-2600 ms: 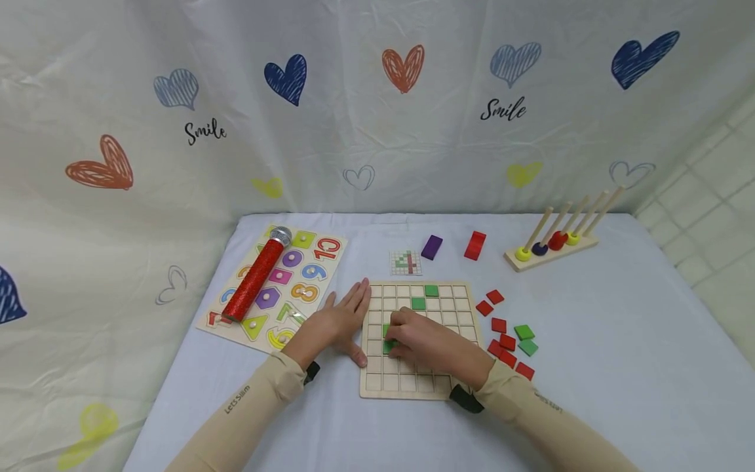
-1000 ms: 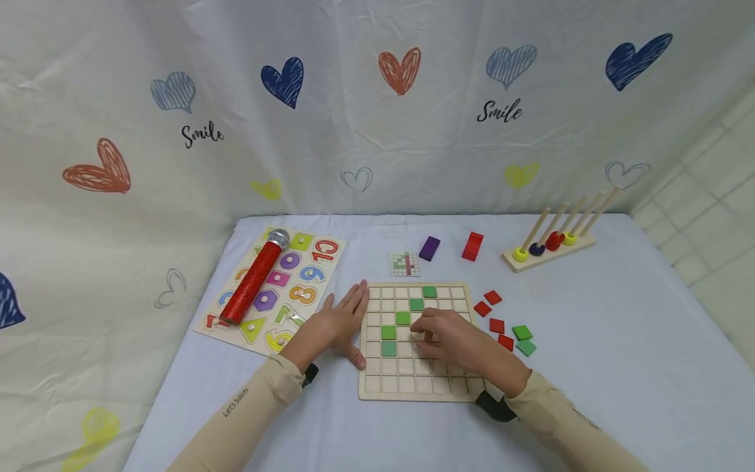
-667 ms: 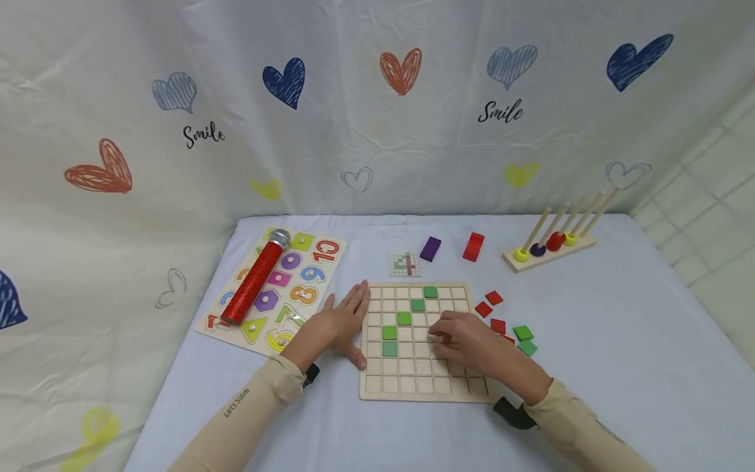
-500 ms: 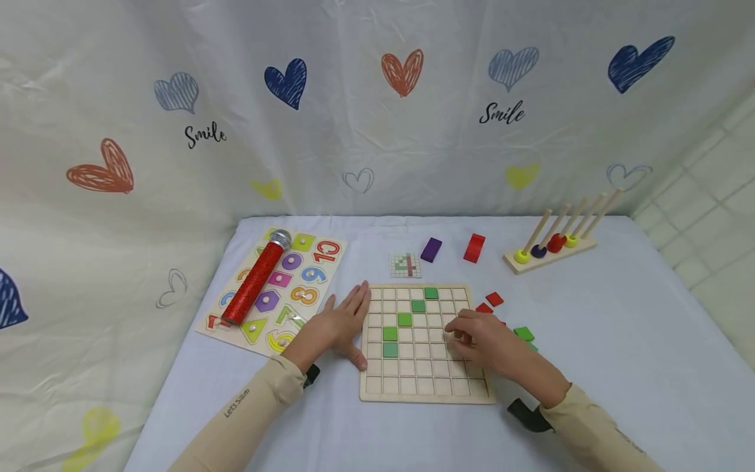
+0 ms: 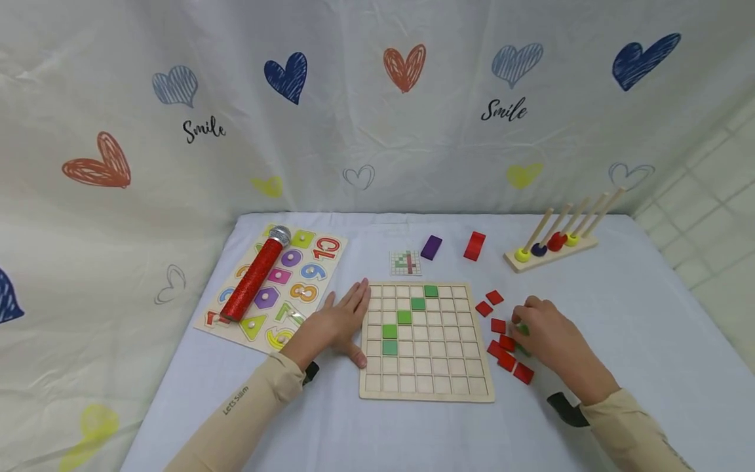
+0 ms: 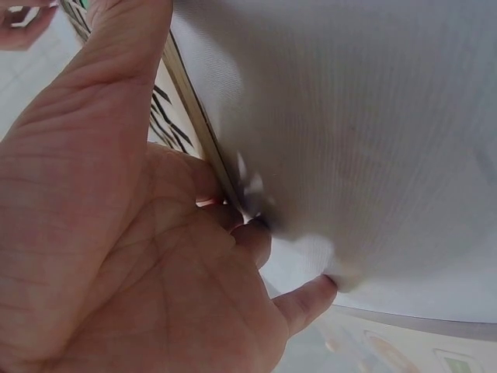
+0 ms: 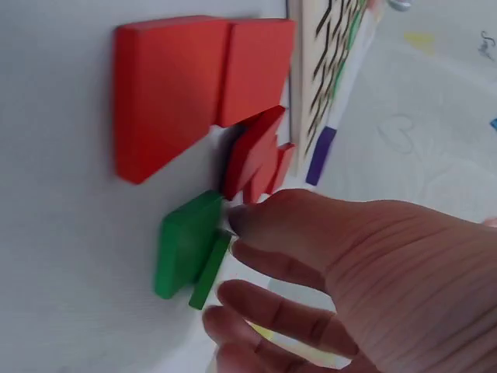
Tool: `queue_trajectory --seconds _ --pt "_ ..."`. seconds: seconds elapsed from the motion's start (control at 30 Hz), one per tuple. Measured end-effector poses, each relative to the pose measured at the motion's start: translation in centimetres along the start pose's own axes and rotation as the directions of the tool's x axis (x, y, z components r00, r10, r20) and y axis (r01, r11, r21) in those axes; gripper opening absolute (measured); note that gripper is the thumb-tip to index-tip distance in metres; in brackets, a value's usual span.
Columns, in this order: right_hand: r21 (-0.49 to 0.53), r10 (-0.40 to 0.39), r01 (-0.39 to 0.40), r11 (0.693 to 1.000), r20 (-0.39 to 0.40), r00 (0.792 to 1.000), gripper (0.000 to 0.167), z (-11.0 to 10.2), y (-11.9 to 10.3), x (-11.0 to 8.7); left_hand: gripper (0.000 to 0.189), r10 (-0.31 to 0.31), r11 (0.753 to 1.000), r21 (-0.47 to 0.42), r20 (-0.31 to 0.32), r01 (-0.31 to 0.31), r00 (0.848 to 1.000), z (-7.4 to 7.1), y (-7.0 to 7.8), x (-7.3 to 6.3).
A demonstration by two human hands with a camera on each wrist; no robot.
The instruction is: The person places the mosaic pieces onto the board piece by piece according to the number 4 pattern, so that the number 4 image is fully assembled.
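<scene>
My left hand (image 5: 339,328) rests along the left edge of a wooden grid board (image 5: 436,387), fingers straight, thumb spread; the left wrist view shows the fingertips against the board's side. Several green square tiles (image 5: 404,317) sit in the board's cells in a rising diagonal. To the right of the board, my right hand (image 5: 548,331) reaches over two loose green tiles (image 7: 189,241), which it partly hides in the head view. In the right wrist view its thumb is close beside them and the fingers are spread apart from the thumb, with no tile lifted. Several red tiles (image 5: 506,362) lie next to them.
A small pattern card (image 5: 406,263), a purple block (image 5: 432,248) and a red piece (image 5: 474,246) lie behind the board. At left a red microphone (image 5: 253,278) lies on a number puzzle board (image 5: 321,259). A peg stacker (image 5: 551,252) stands at the back right.
My right hand has left the lower green tile on the board and moved right to the loose green tiles, uncovering the board's cells. The left hand has stayed in place.
</scene>
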State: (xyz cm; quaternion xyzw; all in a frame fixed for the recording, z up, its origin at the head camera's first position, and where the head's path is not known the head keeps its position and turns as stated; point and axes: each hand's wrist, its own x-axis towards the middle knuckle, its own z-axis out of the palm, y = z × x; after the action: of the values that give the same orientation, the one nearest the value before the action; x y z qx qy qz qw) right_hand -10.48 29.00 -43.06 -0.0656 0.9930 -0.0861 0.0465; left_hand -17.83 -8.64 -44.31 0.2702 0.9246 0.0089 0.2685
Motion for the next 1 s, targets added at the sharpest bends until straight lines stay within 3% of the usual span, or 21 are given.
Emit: queue_trajectory --seconds 0.27,0.43,0.67,1.0 --pt "0.098 0.079 -0.090 0.991 0.117 0.990 0.023 -0.3 1.0 0.5 0.146 -0.005 1.000 0.000 0.001 0.005 1.000 -0.3 0.2 -0.4" --pt "0.128 0.060 -0.081 0.988 0.158 0.986 0.022 -0.6 1.2 0.6 0.146 -0.002 1.000 0.009 -0.007 0.002 1.000 -0.3 0.1 -0.4" --pt "0.166 -0.065 0.060 0.984 0.022 0.998 0.022 -0.2 1.0 0.1 0.146 -0.002 1.000 0.015 -0.005 0.002 1.000 -0.5 0.2 -0.5" --pt "0.243 -0.175 0.193 0.951 -0.095 0.980 0.014 -0.7 -2.2 -0.3 0.145 -0.003 1.000 0.021 -0.007 0.004 1.000 -0.2 0.2 -0.4"
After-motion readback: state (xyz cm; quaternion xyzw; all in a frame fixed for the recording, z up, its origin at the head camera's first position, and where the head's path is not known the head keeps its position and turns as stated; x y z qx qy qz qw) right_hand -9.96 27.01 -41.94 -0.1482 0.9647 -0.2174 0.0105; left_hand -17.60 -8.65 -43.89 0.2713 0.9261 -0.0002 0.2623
